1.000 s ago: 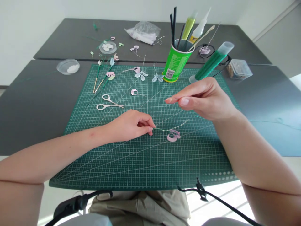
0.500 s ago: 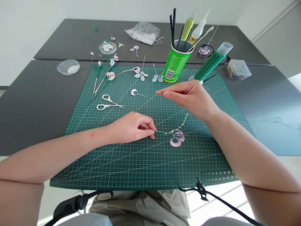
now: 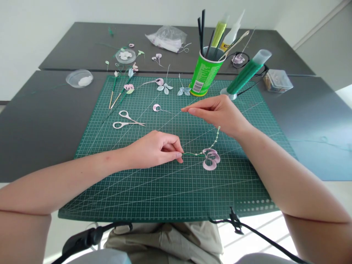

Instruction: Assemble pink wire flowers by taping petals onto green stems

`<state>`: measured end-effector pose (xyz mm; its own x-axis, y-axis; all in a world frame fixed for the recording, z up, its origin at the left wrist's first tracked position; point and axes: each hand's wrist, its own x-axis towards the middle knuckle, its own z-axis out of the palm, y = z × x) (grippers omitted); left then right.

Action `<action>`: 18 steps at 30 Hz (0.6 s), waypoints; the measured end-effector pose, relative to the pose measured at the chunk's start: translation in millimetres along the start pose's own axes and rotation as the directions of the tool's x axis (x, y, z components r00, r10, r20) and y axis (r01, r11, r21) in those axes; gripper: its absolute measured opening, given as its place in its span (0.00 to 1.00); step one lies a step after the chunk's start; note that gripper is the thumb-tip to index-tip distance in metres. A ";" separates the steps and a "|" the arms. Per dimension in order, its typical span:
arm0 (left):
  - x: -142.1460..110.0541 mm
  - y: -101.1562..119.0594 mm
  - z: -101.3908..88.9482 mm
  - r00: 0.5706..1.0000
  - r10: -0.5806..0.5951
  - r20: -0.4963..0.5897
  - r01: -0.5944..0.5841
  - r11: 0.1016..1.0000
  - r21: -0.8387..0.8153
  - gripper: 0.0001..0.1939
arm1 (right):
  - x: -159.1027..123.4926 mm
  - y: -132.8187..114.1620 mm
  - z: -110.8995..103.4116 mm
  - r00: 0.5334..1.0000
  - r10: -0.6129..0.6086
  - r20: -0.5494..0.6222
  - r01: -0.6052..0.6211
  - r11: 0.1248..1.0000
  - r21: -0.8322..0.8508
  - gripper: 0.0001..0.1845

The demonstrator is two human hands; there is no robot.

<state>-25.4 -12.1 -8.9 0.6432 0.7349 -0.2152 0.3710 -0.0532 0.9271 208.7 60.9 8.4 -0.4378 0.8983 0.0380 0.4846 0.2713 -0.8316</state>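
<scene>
My left hand (image 3: 159,148) pinches the green stem of a wire flower (image 3: 211,164) between thumb and fingers. Its pale purple loop petals point right, and a thin beaded sprig curves up beside them. Above it, my right hand (image 3: 217,112) hovers over the mat with thumb and fingertips pressed together; anything between them is too small to make out. Left of those fingertips lies a single purple petal loop (image 3: 156,107) on a thin wire. White-handled scissors (image 3: 127,120) rest on the cutting mat (image 3: 154,194) beyond my left hand.
A green can (image 3: 205,73) of tools and a tube of green thread (image 3: 244,77) stand behind my right hand. Blue flowers (image 3: 165,88), stemmed buds (image 3: 128,88), clear dishes (image 3: 79,79), a plastic bag (image 3: 167,38) and a small clear box (image 3: 277,81) lie farther back.
The flower has shifted slightly right and turned in my left hand, its beaded sprig now standing higher. My right hand has moved a little left, still pinched.
</scene>
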 end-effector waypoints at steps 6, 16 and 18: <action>-2.2 -0.6 0.2 0.997 0.056 -0.044 -0.056 0.998 0.013 0.05 | 4.5 6.4 -1.0 1.000 0.014 0.021 -0.013 1.000 -0.024 0.14; -4.7 9.1 3.2 0.950 0.097 -0.296 -0.117 0.992 -0.050 0.05 | 8.4 18.9 -1.4 0.989 0.080 0.127 -0.069 0.994 -0.086 0.15; -6.0 10.9 4.0 0.913 0.131 -0.387 -0.149 0.989 -0.016 0.04 | 7.7 18.9 -2.6 0.986 0.068 0.152 -0.057 0.996 -0.072 0.17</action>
<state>-22.5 -19.8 1.3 0.3766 0.9253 0.0442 0.2602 -0.1515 0.9536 216.4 73.8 -5.6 -0.5142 0.8514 -0.1035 0.5622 0.2435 -0.7903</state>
